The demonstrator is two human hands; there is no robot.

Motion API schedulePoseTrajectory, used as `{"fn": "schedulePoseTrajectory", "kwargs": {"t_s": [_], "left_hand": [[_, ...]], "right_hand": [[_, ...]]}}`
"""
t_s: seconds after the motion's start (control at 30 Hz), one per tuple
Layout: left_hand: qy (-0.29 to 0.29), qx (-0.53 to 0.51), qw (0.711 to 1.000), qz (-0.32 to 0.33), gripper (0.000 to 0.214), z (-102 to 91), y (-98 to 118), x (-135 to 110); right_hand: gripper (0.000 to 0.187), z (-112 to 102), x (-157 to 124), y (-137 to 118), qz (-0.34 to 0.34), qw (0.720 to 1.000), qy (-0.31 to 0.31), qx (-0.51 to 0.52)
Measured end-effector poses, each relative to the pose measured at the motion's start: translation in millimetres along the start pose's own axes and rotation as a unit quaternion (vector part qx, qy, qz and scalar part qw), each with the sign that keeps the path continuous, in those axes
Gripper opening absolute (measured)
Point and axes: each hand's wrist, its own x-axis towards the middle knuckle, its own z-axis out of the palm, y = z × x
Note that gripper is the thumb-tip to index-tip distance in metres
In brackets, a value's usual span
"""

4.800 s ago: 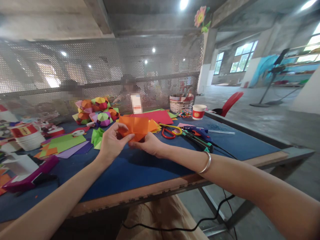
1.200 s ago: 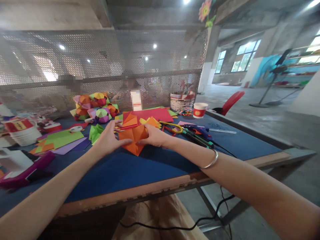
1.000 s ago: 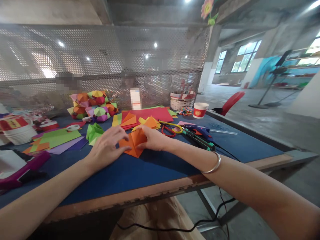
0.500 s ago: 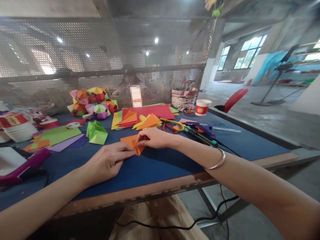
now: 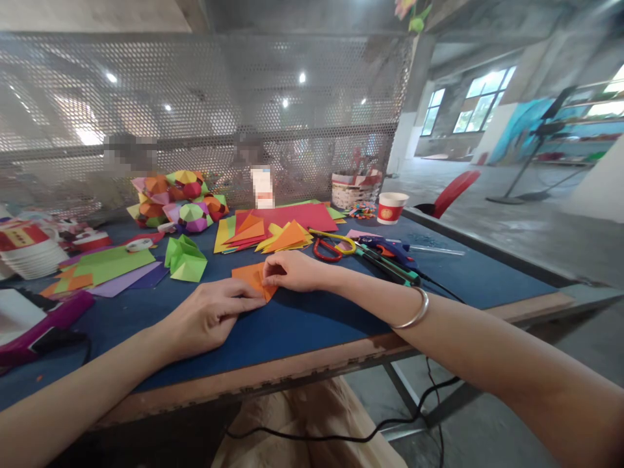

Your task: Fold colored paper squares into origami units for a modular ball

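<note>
A folded piece of orange paper [image 5: 247, 273] lies on the blue tabletop in front of me. My left hand [image 5: 208, 316] presses its near edge, fingers held together with the tips on the paper. From the other side my right hand [image 5: 296, 271] pinches the paper between thumb and fingers; the pinched part is mostly hidden. Just beyond my left hand stands a folded light green paper piece [image 5: 186, 259]. Behind the orange paper sits a pile of yellow and orange folded papers [image 5: 286, 236].
Red-handled and yellow-handled scissors [image 5: 327, 249], a green-and-black tool [image 5: 389, 263] and a blue glue gun [image 5: 385, 245] lie right of centre. A paper cup [image 5: 391, 208] and woven basket [image 5: 356, 189] stand behind. Colourful paper balls [image 5: 181, 200] and coloured sheets [image 5: 114, 263] lie left.
The view has shifted slightly. My right hand has moved a little over the orange paper and still pinches it; my left hand keeps pressing the near edge.
</note>
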Motion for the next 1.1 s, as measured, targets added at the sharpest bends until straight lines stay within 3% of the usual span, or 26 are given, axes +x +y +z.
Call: {"fn": "schedulePoseTrajectory", "kwargs": {"t_s": [0.3,0.57,0.83,1.1], "left_hand": [[0.017,0.013,1.0,0.009,0.048,-2.4,4.2,-0.3],[-0.026,0.061,0.998,-0.007,0.05,-2.3,10.2,2.9],[-0.039,0.089,0.995,0.003,0.052,-3.9,10.7,2.9],[-0.045,0.095,0.994,0.007,0.052,-4.4,10.4,2.4]], "right_hand": [[0.003,1.4,0.5,-0.1,0.001,1.0,0.0,-0.021],[0.002,1.7,0.7,1.1,-0.001,1.0,-0.006,-0.027],[0.029,-5.9,0.6,2.3,0.01,0.998,-0.056,-0.018],[0.027,-9.9,4.1,16.1,0.032,0.999,-0.02,0.008]]}}
